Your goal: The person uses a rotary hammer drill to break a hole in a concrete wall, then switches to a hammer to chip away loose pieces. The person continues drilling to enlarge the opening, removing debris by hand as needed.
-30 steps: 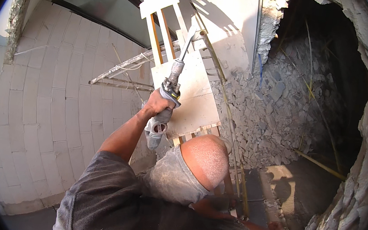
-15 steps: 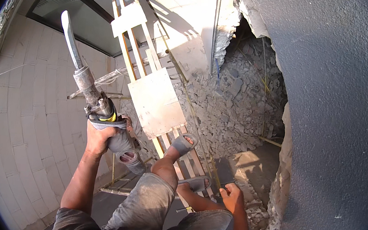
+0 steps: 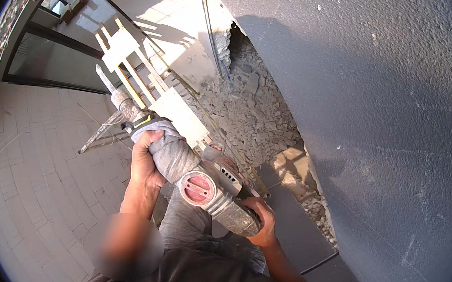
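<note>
A dusty demolition hammer (image 3: 219, 187) lies slantwise across my body, its rear toward me and its chisel bit (image 3: 105, 79) pointing to the far left. My left hand (image 3: 148, 157) grips its front section, where a grey cloth (image 3: 169, 148) is wrapped around the barrel. At the back end, my right hand (image 3: 261, 221) is closed around the rear handle; part of its fingers is hidden by the body. A round red cap (image 3: 198, 188) shows on the tool's near side.
Wooden scaffold planks (image 3: 176, 114) stretch out ahead below the hammer. Broken rubble (image 3: 255, 108) lies to their right, beside a large grey textured wall (image 3: 382, 136) with a jagged edge. A pale block wall (image 3: 49, 176) is on the left, near a dark-framed window (image 3: 51, 57).
The hammer has come down and nearer across my body. My right hand, free beside my leg before, now holds its rear handle. My view has shifted toward the grey wall.
</note>
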Demonstrator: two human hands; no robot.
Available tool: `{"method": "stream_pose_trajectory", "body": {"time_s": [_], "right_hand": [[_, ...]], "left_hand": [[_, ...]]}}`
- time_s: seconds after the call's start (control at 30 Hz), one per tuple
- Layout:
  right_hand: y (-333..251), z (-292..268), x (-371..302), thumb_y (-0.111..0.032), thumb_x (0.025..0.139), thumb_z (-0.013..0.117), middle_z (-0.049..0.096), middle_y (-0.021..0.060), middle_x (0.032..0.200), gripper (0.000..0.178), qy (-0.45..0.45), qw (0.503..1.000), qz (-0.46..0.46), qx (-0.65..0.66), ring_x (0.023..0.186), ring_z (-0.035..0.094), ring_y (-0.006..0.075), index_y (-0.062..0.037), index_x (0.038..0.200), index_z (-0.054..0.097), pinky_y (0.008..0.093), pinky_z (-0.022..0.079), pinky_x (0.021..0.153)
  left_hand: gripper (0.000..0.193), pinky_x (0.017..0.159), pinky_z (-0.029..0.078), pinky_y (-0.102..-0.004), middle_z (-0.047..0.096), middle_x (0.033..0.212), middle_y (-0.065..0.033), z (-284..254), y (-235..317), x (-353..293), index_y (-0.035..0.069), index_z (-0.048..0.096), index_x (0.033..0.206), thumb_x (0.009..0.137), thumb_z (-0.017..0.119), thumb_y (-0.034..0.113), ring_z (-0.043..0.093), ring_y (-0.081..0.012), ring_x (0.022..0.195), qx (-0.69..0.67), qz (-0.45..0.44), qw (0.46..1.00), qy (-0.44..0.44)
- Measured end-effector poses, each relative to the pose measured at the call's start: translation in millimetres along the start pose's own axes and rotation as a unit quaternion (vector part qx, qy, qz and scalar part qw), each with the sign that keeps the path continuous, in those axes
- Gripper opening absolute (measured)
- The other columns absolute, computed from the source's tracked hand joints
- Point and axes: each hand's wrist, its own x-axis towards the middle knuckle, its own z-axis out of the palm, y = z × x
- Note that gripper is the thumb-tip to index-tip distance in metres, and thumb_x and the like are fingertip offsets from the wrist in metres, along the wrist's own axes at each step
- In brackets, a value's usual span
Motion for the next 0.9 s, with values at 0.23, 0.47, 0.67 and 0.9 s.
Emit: {"method": "stream_pose_trajectory", "body": {"time_s": [0.23,0.47,0.67,0.9], "right_hand": [[-87,-31,-125,-0.018,0.077,0.088,0.072,0.015,0.111,0.053,0.005,0.983,0.156,0.095,0.103,0.071,0.0288,-0.0016,0.123,0.067,0.0374,0.053,0.095],[-143,-10,-207,-0.019,0.084,0.085,0.074,0.014,0.113,0.045,0.216,0.92,0.301,0.128,0.108,0.069,0.0228,0.0027,0.12,0.068,0.0372,0.052,0.097],[-141,4,-243,-0.019,0.082,0.079,0.073,0.0249,0.106,0.043,0.32,0.891,0.288,0.142,0.103,0.071,0.0419,0.0024,0.117,0.066,0.0442,0.056,0.089],[-127,-7,-273,-0.027,0.082,0.076,0.072,0.0274,0.105,0.046,0.347,0.862,0.341,0.146,0.104,0.069,0.0449,0.0022,0.116,0.066,0.0495,0.055,0.09]], "left_hand": [[0.041,0.091,0.059,-0.0515,0.068,0.108,-0.0145,36,-86,-37,0.003,0.059,0.122,0.086,0.072,0.018,0.069,-0.0319,0.098,0.083,-0.25,0.964,-0.03],[0.041,0.093,0.058,-0.0554,0.069,0.112,-0.0131,50,-183,-51,0.009,0.062,0.12,0.085,0.074,0.027,0.069,-0.0332,0.102,0.25,-0.447,0.855,-0.073],[0.045,0.094,0.055,-0.0597,0.07,0.11,-0.0172,49,-253,-59,0.008,0.063,0.119,0.086,0.071,0.038,0.069,-0.0382,0.097,0.38,-0.498,0.776,-0.067],[0.039,0.084,0.058,-0.0565,0.072,0.1,-0.0175,52,-305,-64,0.005,0.063,0.113,0.089,0.066,0.035,0.07,-0.0379,0.09,0.46,-0.506,0.724,-0.092]]}}
